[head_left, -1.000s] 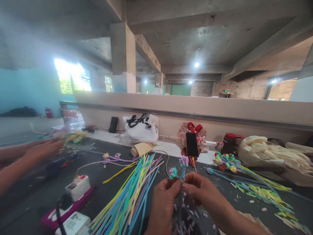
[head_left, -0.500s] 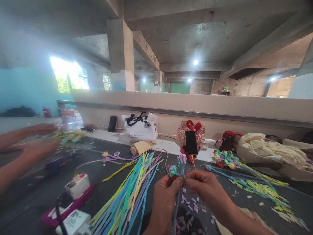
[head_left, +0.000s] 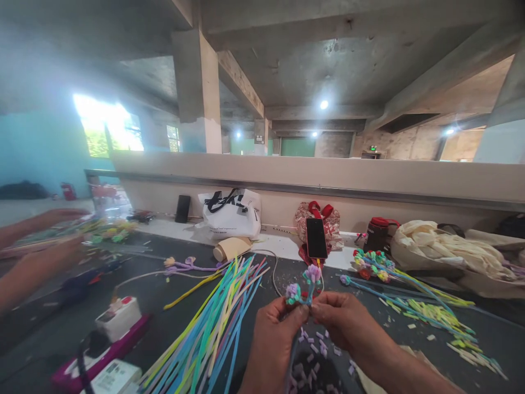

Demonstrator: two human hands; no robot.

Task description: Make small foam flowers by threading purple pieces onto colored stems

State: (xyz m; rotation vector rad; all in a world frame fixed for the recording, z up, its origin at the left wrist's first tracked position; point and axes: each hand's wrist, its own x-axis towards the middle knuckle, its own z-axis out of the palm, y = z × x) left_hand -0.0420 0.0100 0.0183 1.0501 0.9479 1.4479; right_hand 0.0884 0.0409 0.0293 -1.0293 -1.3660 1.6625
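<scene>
Concrete beams hang over a dark desk (head_left: 172, 295) strewn with coloured strips (head_left: 213, 323); above it both hands, left (head_left: 273, 342) and right (head_left: 348, 323), pinch the stem of a small purple flower sprig (head_left: 303, 284), fingertips nearly touching, near the phone (head_left: 316, 238)

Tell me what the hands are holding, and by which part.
Both hands, left hand and right hand, pinch a flower stem just below its purple blossoms.

Two phones (head_left: 316, 238), one white bag (head_left: 231, 213), one flask (head_left: 378, 234), one paper cup (head_left: 230, 249).
</scene>
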